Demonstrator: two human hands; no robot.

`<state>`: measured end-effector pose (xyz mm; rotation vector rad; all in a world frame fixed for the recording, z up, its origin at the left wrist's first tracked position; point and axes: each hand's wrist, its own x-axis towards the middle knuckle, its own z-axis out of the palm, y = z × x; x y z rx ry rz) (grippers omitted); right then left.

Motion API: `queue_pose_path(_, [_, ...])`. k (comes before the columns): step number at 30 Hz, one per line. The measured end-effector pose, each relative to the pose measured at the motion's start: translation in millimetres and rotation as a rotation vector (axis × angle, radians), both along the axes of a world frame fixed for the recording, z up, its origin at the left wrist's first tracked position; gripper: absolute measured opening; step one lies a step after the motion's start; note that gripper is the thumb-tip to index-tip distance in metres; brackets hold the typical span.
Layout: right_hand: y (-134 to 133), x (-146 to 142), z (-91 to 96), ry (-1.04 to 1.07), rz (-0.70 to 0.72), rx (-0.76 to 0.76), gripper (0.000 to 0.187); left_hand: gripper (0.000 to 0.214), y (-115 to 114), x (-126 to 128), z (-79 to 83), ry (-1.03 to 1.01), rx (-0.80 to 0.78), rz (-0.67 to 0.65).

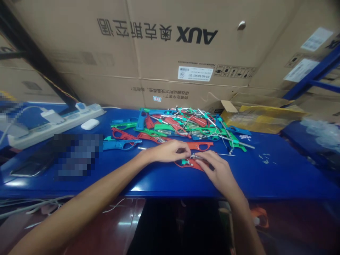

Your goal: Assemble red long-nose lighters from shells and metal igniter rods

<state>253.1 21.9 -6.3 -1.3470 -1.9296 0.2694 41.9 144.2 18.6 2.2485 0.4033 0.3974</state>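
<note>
My left hand [168, 151] and my right hand [216, 169] meet over a red plastic gun-shaped part [190, 164] lying on the blue table [164, 177]. Both hands have their fingers pinched on the part and on a small metal pin [193, 156] at its top. Behind them lies a pile of red, green and blue plastic parts [183, 127] mixed with thin metal rods.
A white power strip [57, 122] and a white earbud case [90, 124] sit at the back left. A dark phone [32, 164] lies left. A torn cardboard box [255, 111] stands back right, large AUX cartons [170, 53] behind. Small white bits [245, 137] dot the right.
</note>
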Motion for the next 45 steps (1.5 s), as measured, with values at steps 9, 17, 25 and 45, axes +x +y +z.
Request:
queue_pose_path(9, [-0.5,-1.6,3.5,-0.035,0.010,0.000,0.021,0.026,2.4,-0.1,-3.3,0.016,-0.075,-0.012])
queue_pose_path(17, [0.6,-1.5,3.7,-0.075,0.028,0.022,0.018,0.026,2.4,0.5,-1.0,0.027,-0.105,-0.031])
queue_pose_path(25, [1.1,-1.5,1.6,-0.114,0.034,0.054,0.018,0.029,3.3,0.4,-0.5,0.037,-0.073,-0.028])
queue_pose_path(45, [-0.3,-0.2,2.2,-0.047,0.018,0.009,0.016,0.031,7.2,-3.0,-3.2,0.048,-0.206,-0.003])
